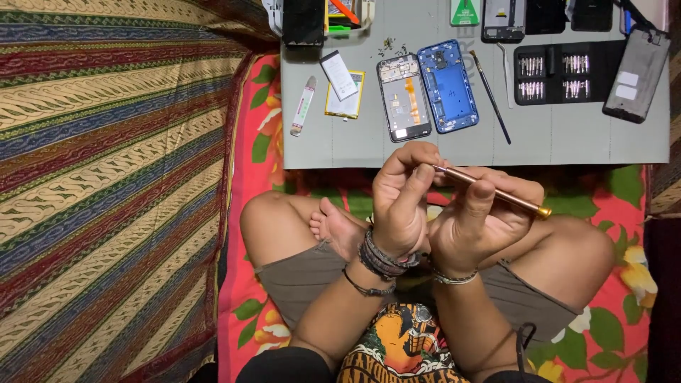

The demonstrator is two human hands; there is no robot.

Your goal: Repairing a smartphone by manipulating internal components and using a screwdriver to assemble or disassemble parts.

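**Both hands closed on a slim metal screwdriver above a phone repair mat**

Seated cross-legged on a floral red cloth, the person holds a slender copper-coloured screwdriver just above the lap. It is a smooth metal rod with a rounded golden cap at its right end, slanting down from left to right. The right hand is wrapped around the shaft, thumb pressed along it. The left hand is closed at the tool's thin tip, fingers curled and pinched there; whether anything small sits between them cannot be told. Dark braided bracelets ring the left wrist.

Beyond the hands lies a flat grey mat. On it rest an opened phone body with an orange ribbon strip, a glossy blue back frame just beside it, a yellow-edged rectangular battery, a thin dark brush, and a black case of bits in neat rows. Striped woven fabric covers the left.
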